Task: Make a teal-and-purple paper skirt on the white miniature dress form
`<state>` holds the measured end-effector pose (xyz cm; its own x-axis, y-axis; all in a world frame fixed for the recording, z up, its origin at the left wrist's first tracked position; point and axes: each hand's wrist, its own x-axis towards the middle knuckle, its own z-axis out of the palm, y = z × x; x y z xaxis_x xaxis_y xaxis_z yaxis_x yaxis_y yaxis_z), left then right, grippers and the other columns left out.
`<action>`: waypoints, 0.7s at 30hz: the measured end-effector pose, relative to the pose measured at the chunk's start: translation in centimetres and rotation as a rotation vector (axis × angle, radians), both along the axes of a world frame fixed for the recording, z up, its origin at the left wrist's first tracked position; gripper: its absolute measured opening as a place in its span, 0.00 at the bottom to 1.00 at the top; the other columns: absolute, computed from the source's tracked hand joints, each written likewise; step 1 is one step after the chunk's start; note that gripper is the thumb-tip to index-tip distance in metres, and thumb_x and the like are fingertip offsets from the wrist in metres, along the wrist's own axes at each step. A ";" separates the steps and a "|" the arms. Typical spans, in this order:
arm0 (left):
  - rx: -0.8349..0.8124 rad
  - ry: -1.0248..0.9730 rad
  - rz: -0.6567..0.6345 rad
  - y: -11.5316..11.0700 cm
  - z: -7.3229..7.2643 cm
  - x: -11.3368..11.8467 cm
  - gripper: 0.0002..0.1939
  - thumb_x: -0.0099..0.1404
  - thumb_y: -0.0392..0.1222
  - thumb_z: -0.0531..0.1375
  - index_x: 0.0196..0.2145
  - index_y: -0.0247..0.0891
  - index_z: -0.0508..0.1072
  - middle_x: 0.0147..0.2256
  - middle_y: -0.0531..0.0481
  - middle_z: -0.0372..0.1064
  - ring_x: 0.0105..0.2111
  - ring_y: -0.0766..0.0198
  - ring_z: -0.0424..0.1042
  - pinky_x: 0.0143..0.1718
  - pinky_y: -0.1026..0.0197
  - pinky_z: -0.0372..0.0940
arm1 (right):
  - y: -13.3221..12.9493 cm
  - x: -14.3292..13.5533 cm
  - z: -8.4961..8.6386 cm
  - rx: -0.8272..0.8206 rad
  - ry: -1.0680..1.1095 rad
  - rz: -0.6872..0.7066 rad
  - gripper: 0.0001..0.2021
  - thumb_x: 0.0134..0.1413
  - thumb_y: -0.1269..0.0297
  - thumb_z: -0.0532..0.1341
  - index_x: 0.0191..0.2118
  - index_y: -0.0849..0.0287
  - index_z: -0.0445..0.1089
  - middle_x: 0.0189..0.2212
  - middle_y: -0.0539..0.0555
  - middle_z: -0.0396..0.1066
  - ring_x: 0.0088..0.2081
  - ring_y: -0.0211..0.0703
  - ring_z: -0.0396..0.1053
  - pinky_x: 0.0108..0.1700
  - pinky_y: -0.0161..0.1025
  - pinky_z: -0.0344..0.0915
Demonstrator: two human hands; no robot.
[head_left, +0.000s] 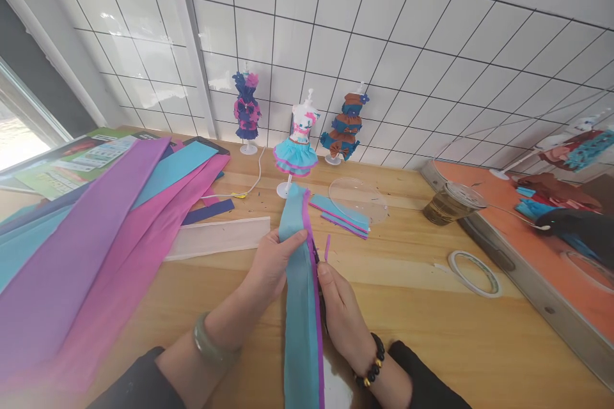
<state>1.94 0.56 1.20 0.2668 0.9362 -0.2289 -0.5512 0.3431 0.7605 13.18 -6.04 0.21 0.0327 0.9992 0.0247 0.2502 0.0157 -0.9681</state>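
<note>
A long light-blue fabric strip (298, 307) with a purple edge (320, 364) runs from mid-table toward me. My left hand (273, 259) pinches it near its far end, thumb on top by the purple edge. On the other side, my right hand (340, 310) is closed round dark scissors (315, 252), whose blades are at the purple edge; their handles are mostly hidden by the fingers. A thin purple sliver (327, 246) stands out beside the blades. Just beyond lie folded blue and purple strips (343, 214).
Three small dress forms, one in a blue skirt (296, 156), stand by the tiled wall. Purple fabric (81, 236), more cloth and a white strip (220, 236) lie left. Rightward are a clear round lid (357, 199), a tape roll (494, 284), a drink cup (451, 204) and an orange-topped case (527, 243).
</note>
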 end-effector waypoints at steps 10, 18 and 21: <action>0.019 0.008 0.006 -0.1 0.4 -0.2 0.13 0.53 0.43 0.65 0.35 0.33 0.75 0.32 0.45 0.77 0.34 0.57 0.74 0.40 0.56 0.66 | 0.0 -0.1 0.3 -0.036 0.011 0.001 0.18 0.62 0.53 0.44 0.25 0.57 0.55 0.23 0.47 0.54 0.27 0.38 0.53 0.30 0.34 0.55; -0.009 0.034 0.014 -0.1 0.2 -0.3 0.14 0.51 0.44 0.66 0.34 0.32 0.76 0.32 0.44 0.76 0.32 0.59 0.74 0.36 0.59 0.67 | 0.0 -0.2 0.1 -0.026 0.012 0.008 0.17 0.62 0.53 0.45 0.25 0.57 0.54 0.23 0.47 0.54 0.27 0.38 0.52 0.30 0.35 0.54; -0.005 0.038 0.010 -0.1 0.1 -0.3 0.14 0.52 0.44 0.66 0.35 0.32 0.76 0.32 0.43 0.76 0.31 0.60 0.73 0.36 0.59 0.67 | 0.0 -0.1 0.1 -0.028 0.000 0.008 0.18 0.62 0.53 0.44 0.25 0.57 0.54 0.23 0.47 0.53 0.26 0.38 0.52 0.29 0.35 0.53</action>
